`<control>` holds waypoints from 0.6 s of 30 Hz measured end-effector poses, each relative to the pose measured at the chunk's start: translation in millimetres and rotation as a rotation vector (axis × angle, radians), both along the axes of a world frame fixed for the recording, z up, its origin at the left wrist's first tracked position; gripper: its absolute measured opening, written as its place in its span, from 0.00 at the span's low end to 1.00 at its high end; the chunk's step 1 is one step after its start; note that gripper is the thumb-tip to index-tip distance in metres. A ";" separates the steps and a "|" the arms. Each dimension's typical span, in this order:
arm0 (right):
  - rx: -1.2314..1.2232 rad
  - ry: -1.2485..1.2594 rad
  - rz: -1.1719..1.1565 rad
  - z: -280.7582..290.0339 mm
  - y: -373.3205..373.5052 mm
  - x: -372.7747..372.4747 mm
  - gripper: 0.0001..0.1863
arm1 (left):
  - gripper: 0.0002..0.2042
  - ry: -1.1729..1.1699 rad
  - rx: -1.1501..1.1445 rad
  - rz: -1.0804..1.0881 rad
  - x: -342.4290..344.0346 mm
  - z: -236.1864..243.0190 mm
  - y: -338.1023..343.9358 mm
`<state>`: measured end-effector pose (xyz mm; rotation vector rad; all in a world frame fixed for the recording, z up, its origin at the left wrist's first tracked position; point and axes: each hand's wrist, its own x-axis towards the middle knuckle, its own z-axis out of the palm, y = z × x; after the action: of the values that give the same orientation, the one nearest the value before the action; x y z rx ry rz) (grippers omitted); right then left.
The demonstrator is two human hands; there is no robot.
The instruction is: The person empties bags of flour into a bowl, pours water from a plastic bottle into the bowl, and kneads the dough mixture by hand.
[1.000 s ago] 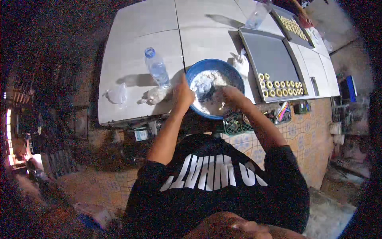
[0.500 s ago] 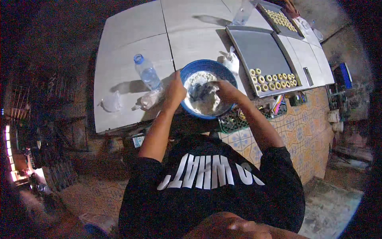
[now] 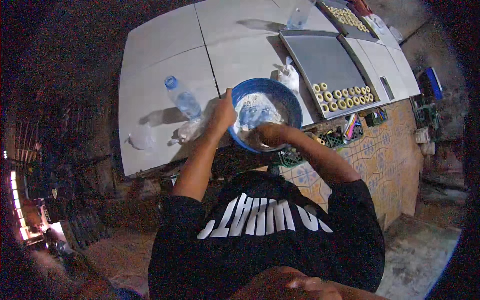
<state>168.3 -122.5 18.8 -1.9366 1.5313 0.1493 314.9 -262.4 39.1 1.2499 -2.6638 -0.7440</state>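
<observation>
A round blue basin (image 3: pixel 292 95) stands at the near edge of the table, with white flour (image 3: pixel 260 103) inside it. My left hand (image 3: pixel 223 116) grips the basin's left rim, thumb up along the edge. Down inside the basin, at its near side, is my right hand (image 3: pixel 269 135), in the flour; its fingers are hidden and blurred. Left of the basin is a clear plastic bottle (image 3: pixel 184 99) without a cap, and beside it lies a knotted bag of white powder (image 3: pixel 190 131). Another tied bag (image 3: pixel 288 77) sits behind the basin's right side.
A metal tray (image 3: pixel 325 60) with ring-shaped dough pieces (image 3: pixel 345 98) lies to the right; a second filled tray (image 3: pixel 347 20) is farther back, near another person's hand. A second bottle (image 3: pixel 298 18) stands behind. A small clear bag (image 3: pixel 141 137) lies far left. Crates (image 3: pixel 332 139) sit below the table edge.
My right hand has moved from the basin's right side to its near side, baring more of the blue bottom amid the flour. My left hand stays on the rim.
</observation>
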 end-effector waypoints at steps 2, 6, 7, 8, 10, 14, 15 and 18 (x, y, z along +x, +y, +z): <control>-0.072 -0.123 -0.143 3.6 7.2 -18.9 0.14 | 0.31 -0.002 -0.018 0.021 6.4 -3.3 -1.2; -0.082 0.065 0.264 16.7 1.0 -54.9 0.18 | 0.32 0.044 -0.050 0.024 7.9 -9.8 -3.7; -0.041 -0.250 0.323 -33.0 5.0 -71.8 0.16 | 0.32 0.052 -0.057 0.010 2.2 -4.8 -2.3; -0.058 -0.097 0.356 -52.6 10.1 -59.7 0.15 | 0.31 0.033 -0.033 0.012 1.7 -7.3 -3.5; 0.040 -0.145 0.201 -37.5 -2.7 -16.4 0.15 | 0.32 -0.011 -0.046 0.026 8.2 -10.4 -5.6; -0.290 -0.462 -0.105 -81.4 -37.1 3.0 0.13 | 0.27 0.036 -0.006 -0.021 3.1 3.9 4.4; -0.420 -0.468 -0.113 -83.4 -46.9 10.4 0.12 | 0.25 0.075 0.022 -0.033 4.2 8.2 4.9; -0.483 -0.213 -0.479 -70.6 -60.4 5.4 0.13 | 0.25 0.038 0.109 -0.017 6.0 8.2 4.6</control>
<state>173.7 -182.9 -51.8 -1.7811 1.9522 -0.6644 320.9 -257.8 47.3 1.2252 -2.6394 -0.9174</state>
